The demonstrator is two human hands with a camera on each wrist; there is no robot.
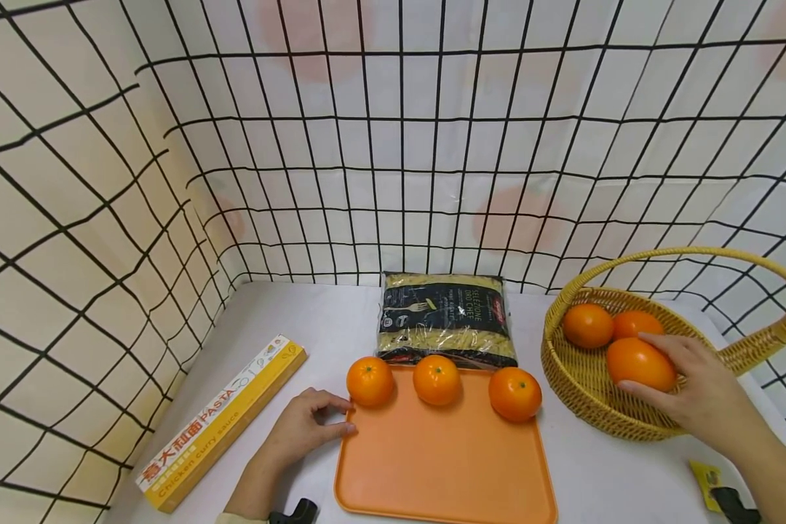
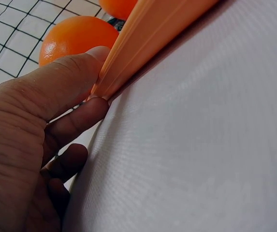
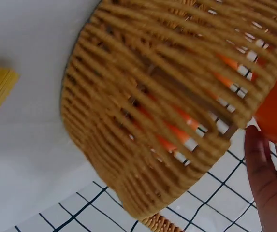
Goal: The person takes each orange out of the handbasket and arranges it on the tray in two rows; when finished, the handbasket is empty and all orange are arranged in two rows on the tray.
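An orange tray lies on the table with three oranges along its far edge: a left one, a middle one and a right one. My left hand pinches the tray's left rim, thumb above and a finger below in the left wrist view. At the right, my right hand grips an orange from its right side, inside the wicker basket. Behind it in the basket sit two more oranges. The right wrist view shows my fingers against the held orange, beside the basket's rim.
Behind the tray lies a bag of pasta. A long yellow and white pasta box rests at the left. The basket's handle arches over its opening. A small yellow packet lies near my right forearm. Wire grid encloses the table.
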